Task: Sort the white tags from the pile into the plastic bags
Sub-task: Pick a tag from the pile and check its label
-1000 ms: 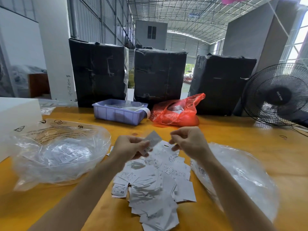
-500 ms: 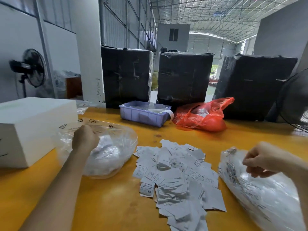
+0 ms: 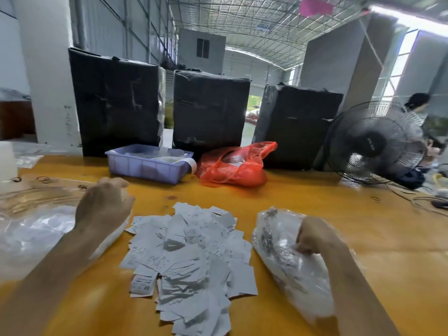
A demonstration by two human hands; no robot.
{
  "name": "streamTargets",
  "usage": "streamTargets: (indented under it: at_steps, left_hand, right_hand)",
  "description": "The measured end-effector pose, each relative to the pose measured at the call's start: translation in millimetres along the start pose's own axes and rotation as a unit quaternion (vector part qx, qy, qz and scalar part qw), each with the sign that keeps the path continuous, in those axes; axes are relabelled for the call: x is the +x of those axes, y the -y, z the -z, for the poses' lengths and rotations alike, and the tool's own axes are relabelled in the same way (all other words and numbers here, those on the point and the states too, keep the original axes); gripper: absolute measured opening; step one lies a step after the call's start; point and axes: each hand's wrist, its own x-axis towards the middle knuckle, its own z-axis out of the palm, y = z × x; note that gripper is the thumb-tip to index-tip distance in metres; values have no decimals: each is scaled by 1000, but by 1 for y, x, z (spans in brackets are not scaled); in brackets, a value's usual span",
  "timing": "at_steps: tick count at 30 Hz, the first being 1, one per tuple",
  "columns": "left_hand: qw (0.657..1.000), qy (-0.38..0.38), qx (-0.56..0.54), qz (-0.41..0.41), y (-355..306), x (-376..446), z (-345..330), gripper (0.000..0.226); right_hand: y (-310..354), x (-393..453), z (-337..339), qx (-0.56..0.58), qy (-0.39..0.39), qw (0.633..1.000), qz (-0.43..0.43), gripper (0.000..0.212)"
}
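A loose pile of white tags (image 3: 189, 258) lies in the middle of the yellow table (image 3: 315, 197). A clear plastic bag (image 3: 36, 234) holding tags sits to its left. My left hand (image 3: 104, 204) hovers over that bag's right edge with the fingers curled; the back of the hand hides what they hold. On the right lies a second clear plastic bag (image 3: 276, 251), also with tags inside. My right hand (image 3: 315, 236) rests on it with fingertips curled into the plastic film.
Behind the pile stand a purple tray (image 3: 145, 166) and a red plastic bag (image 3: 232, 168), with three black wrapped boxes (image 3: 211, 107) behind them. A black fan (image 3: 373, 144) and cables (image 3: 426, 200) are at the right. A person (image 3: 417, 103) stands at far right.
My hands left the pile, where the left one held a tag, and spread apart: left hand to the left bag, right hand down onto the right bag. The camera swung left, then back right.
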Motion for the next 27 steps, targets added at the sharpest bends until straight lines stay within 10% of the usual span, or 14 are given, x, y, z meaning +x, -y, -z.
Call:
streamTargets:
  at_steps: [9, 22, 27]
  left_hand:
    - [968, 142, -83, -190, -61, -68, -60, 24]
    - [961, 143, -131, -198, -60, -68, -58, 17]
    - [958, 154, -134, -199, -61, -69, -57, 17]
  right_hand:
    - [-1, 5, -4, 62, -11, 998, 18, 21]
    - [-1, 12, -13, 71, -28, 995, 56, 18]
    - [1, 10, -9, 158, 98, 978, 94, 52]
